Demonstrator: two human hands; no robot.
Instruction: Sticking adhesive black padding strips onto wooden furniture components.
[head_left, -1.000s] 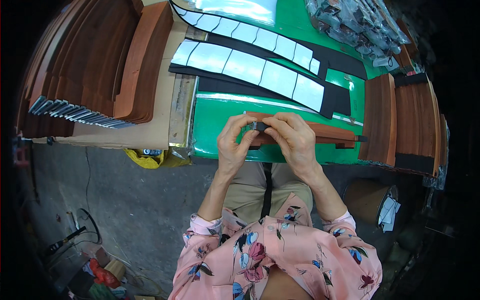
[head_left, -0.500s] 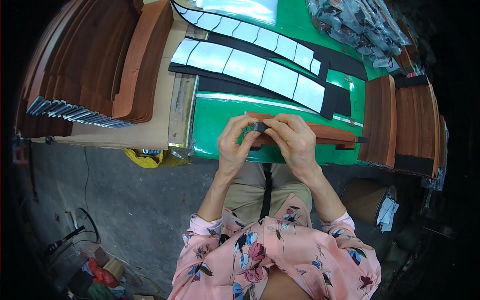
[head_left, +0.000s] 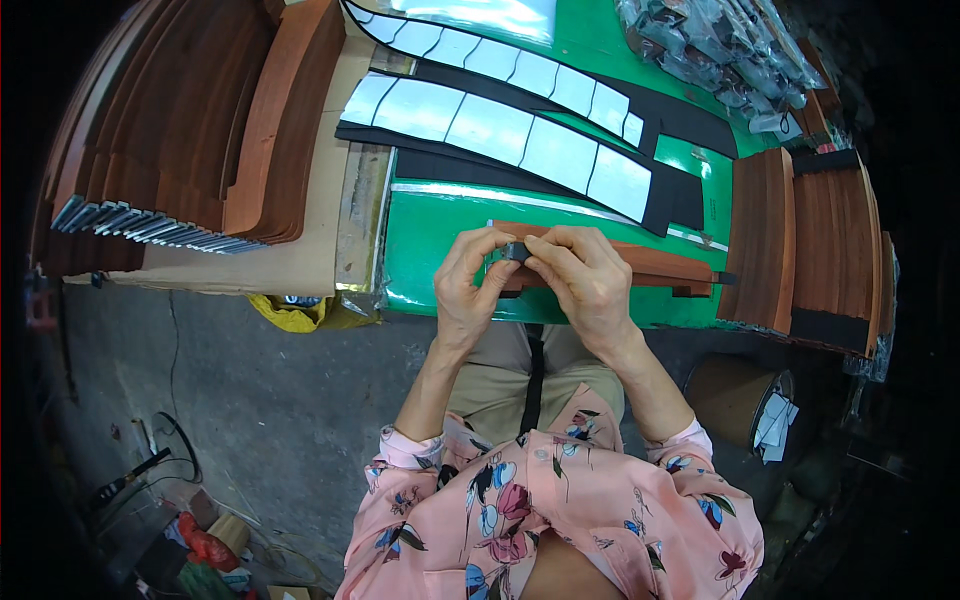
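Between the fingertips of both hands is a small dark grey block-like piece [head_left: 517, 252]. My left hand [head_left: 468, 285] pinches it from the left, and my right hand [head_left: 583, 282] pinches it from the right. Just beyond and under my hands lies a long reddish-brown wooden piece [head_left: 655, 262] on the green table top, its middle partly hidden by my right hand. A dark tip [head_left: 724, 279] sticks out at its right end. Whether the small block touches the wooden piece cannot be made out.
Black strips with white backing sheets [head_left: 500, 130] lie across the green table [head_left: 430, 220]. Stacked brown wooden pieces [head_left: 190, 130] stand at the left, with more stacks [head_left: 765, 245] at the right. Plastic-wrapped parts [head_left: 715, 55] are heaped at the far right. A round bin [head_left: 730, 395] stands below.
Both hands keep their pinch on the small block, with only slight finger shifts. Little else differs.
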